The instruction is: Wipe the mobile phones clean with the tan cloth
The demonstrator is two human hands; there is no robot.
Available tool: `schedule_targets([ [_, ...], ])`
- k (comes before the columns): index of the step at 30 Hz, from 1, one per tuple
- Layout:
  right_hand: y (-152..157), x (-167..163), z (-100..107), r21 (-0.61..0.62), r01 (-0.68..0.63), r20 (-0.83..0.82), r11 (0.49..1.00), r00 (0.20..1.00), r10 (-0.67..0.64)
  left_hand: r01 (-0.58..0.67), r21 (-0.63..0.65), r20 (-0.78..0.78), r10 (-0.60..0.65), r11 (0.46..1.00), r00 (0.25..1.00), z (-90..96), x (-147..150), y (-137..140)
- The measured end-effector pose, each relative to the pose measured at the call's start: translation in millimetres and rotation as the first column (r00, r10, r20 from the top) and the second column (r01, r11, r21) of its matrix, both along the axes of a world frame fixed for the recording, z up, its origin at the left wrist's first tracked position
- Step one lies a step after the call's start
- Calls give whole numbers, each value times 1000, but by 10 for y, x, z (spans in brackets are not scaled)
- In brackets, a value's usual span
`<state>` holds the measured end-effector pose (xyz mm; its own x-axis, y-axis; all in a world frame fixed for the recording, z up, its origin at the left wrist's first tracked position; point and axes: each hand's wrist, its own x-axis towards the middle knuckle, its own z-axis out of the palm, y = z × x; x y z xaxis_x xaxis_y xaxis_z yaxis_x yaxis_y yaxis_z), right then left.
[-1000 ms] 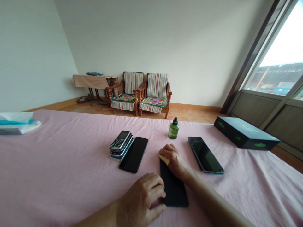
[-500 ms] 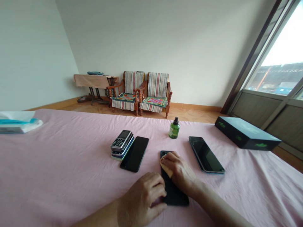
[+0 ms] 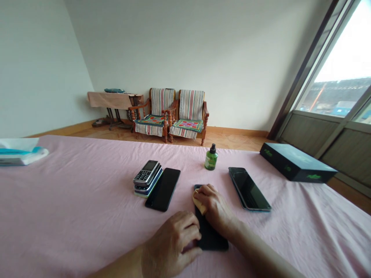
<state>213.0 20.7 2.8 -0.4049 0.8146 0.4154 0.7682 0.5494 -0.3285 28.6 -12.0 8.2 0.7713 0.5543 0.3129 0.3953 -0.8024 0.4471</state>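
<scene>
A dark smartphone (image 3: pixel 213 237) lies flat on the pink cloth in front of me, its camera end pointing away. My right hand (image 3: pixel 216 206) presses a folded yellow cloth (image 3: pixel 199 202) onto its upper part, fingers closed over the cloth. Along the phone's left edge, my left hand (image 3: pixel 176 241) rests with bent fingers and thumb holding it in place. To the left lies another black smartphone (image 3: pixel 164 189), beside a stack of phones topped by a silver keypad phone (image 3: pixel 147 172). On the right are stacked smartphones (image 3: pixel 249 189), the top one with its dark screen up.
A green spray bottle (image 3: pixel 211 158) stands beyond the phone. At the right is a black box (image 3: pixel 298 162); a tissue pack (image 3: pixel 21 152) lies at the far left. Two wooden chairs (image 3: pixel 189 108) and a cloth-covered sewing table (image 3: pixel 111 101) stand by the wall.
The view has shifted slightly. My right hand still presses the yellow cloth near the phone's camera end, with its fingers moved a little over the camera. My left hand keeps its place.
</scene>
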Motion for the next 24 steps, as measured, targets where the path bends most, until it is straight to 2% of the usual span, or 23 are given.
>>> schedule_targets([
  [5, -219, -8, 32, -50, -116, -87, 992, 990, 112, -6, -32, -15, 6, 999, 1000, 40, 11, -8],
  [10, -437, -40, 11, -70, -188, -159, 980, 972, 175, -187, -75, -12, 187, 979, 982, -1, 20, -22],
  [13, -538, -47, -15, -81, -175, -169, 981, 973, 160, -221, -98, 4, 223, 970, 975, -29, 21, -22],
  [19, -678, 27, -81, -91, -228, -221, 969, 954, 204, -181, -122, 46, 188, 976, 981, -9, 11, 16],
  [24, -743, 139, -141, -95, -291, -232, 952, 936, 263, -67, -104, 44, 72, 992, 996, 0, -23, 57],
])
